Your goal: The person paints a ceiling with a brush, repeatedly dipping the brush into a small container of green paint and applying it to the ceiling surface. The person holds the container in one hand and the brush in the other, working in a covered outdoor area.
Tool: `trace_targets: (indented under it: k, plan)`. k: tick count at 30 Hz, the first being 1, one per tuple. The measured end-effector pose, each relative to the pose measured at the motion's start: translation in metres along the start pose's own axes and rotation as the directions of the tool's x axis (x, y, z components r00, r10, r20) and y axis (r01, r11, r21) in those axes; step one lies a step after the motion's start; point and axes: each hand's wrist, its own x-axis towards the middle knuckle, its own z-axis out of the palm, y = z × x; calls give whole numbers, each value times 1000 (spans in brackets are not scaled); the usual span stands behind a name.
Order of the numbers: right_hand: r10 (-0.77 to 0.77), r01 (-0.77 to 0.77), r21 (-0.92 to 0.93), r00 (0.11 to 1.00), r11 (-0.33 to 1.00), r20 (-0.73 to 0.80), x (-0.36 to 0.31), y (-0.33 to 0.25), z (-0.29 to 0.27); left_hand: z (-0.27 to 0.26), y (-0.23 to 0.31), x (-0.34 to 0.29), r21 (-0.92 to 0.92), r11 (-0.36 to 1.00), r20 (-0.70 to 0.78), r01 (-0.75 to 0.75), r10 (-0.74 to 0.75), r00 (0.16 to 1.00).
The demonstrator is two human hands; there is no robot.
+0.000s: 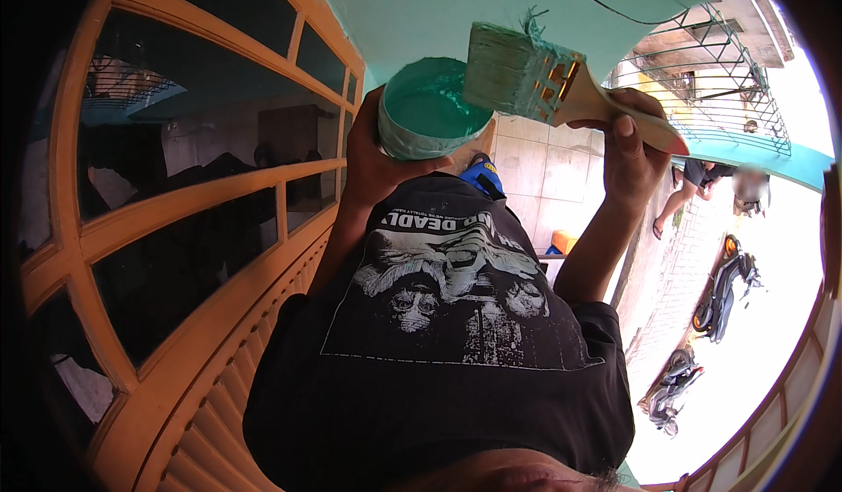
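My left hand point(373, 163) is wrapped round a small round paint pot point(417, 147), its outer wall smeared pale green. Turquoise-green paint point(425, 104) shows inside, with a wet shine. In my right hand point(633, 159) is a wide paintbrush point(561, 89), gripped by its pale wooden handle with a reddish tip. Dried paint covers much of its metal band. The paint-caked bristles point(500, 64) point left, and in this view they overlap the pot's right rim; whether they touch it I cannot tell. A few stray bristles stick up.
Orange-framed window panes point(189, 185) run along my left. A turquoise wall point(412, 18) rises ahead, with a dark cable point(605, 5) at its top. To the right are a metal grille point(702, 97), a seated person point(697, 181) and parked motorcycles point(724, 290). Below lies a tiled floor point(553, 163).
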Motion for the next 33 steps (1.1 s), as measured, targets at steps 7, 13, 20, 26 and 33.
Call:
trace_targets:
  k: [7, 13, 20, 26, 33]
  plan:
    - [-5, 5, -9, 1000, 1000, -9, 0, 0, -1, 0, -2, 1, 2, 1000, 13, -8, 8, 1000]
    - [-2, 2, -6, 1000, 1000, -9, -1, 0, -2, 0, -3, 1, -23, 1000, 4, 12, -12, 1000]
    - [-5, 5, -4, 1000, 1000, -4, 0, 1, -4, 1, -2, 2, -27, 1000, 4, 1, -1, 1000]
    - [-12, 12, -9, 1000, 1000, 1, -1, 4, -6, 2, -4, 1, -23, 1000, 0, 8, -8, 1000]
    - [-17, 17, -20, 1000, 1000, -16, 0, 2, -5, 3, -1, 2, -9, 1000, 0, 7, -7, 1000]
